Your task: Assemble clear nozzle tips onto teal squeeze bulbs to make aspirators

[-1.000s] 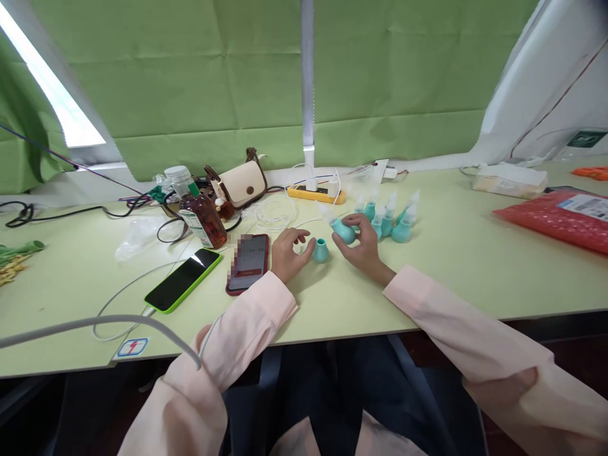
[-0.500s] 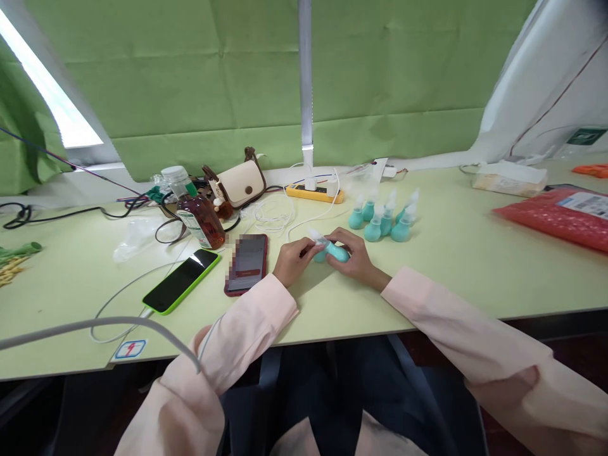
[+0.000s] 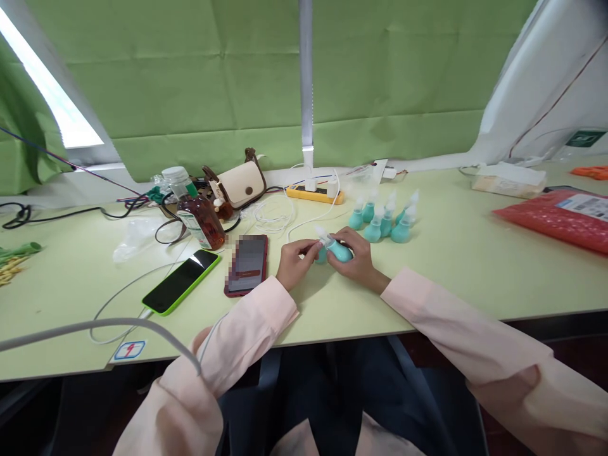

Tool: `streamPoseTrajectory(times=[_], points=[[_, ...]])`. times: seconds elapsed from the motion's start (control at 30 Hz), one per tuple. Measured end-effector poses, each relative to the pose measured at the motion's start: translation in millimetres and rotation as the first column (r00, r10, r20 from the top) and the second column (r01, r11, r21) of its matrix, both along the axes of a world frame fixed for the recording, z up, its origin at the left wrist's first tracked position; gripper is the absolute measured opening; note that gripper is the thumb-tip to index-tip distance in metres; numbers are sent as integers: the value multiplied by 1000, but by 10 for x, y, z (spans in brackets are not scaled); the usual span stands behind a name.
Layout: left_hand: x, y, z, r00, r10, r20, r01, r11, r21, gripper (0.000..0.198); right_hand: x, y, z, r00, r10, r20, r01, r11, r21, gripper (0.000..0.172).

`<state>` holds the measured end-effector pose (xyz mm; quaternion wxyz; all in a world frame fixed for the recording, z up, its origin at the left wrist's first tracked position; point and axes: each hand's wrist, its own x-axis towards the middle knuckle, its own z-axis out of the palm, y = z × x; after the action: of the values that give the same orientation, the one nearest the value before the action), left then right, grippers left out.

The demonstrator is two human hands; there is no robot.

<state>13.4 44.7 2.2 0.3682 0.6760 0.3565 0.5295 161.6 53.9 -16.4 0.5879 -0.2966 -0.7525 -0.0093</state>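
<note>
Smooth teal bulb [image 3: 340, 252] held in right hand [image 3: 360, 256], left hand [image 3: 294, 263] pinching near the base of its pointed translucent tip [image 3: 320, 232], rounded squeezers [image 3: 373, 230] toward the table's back edge

Bare tabletop [image 3: 456, 253] ran from the right hand [image 3: 360, 258] toward the red bubble-wrap parcel [image 3: 546, 218], and a second open patch lay between the forearms, reaching the front edge. The cluster of teal bulbs [image 3: 400, 231] blocked the way behind the right hand. A red-cased phone [image 3: 249, 266] hemmed in the left hand [image 3: 294, 263]; farther back, a yellow power strip [image 3: 311, 194] stood across.
</note>
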Motion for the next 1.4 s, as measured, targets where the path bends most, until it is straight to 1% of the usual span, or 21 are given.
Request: streamPoseTrajectory(times=[0.1, 0.17, 0.3, 0.43, 0.57, 0.7, 0.93, 1.07, 1.13, 1.27, 1.4], points=[[-1, -3, 25, 995, -32, 96, 45, 989, -142, 20, 10, 14, -11, 1000, -28, 15, 27, 999, 38, 28], [-23, 7, 33, 987, -48, 153, 83, 969, -233, 20, 15, 23, -21, 999, -38, 33, 36, 998, 53, 28], [-74, 48, 23, 963, -83, 256, 181, 903, -389, 19, 14, 31, -40, 997, -39, 61, 35, 997, 68, 29], [-93, 76, 15, 933, -113, 342, 274, 839, -470, 16, 1, 26, -56, 997, -32, 69, 26, 997, 79, 30], [-88, 72, 15, 908, -115, 403, 325, 800, -504, 11, -15, 20, -75, 997, -20, 70, 15, 997, 79, 30], [-80, 64, -11, 899, -97, 428, 332, 787, -520, 13, -32, 14, -81, 998, -13, 62, 10, 998, 58, 29], [-64, 72, -40, 905, -67, 421, 307, 789, -533, 21, -77, -28, -46, 999, -1, 36, 3, 999, -40, 24], [-56, 69, -15, 901, -55, 430, 301, 794, -528, 21, -96, -42, -47, 1000, -2, 24, 4, 994, -106, 21], [-55, 63, 0, 897, -53, 439, 302, 798, -521, 17, -97, -38, -53, 1000, -2, 20, 5, 992, -126, 20], [-51, 35, 27, 888, -60, 456, 315, 803, -506, 7, -86, -25, -51, 1000, -20, 3, 20, 991, -135, 19], [-49, 10, 30, 889, -59, 455, 312, 805, -505, 15, -76, -20, -40, 999, -48, -6, 47, 993, -107, 19]])
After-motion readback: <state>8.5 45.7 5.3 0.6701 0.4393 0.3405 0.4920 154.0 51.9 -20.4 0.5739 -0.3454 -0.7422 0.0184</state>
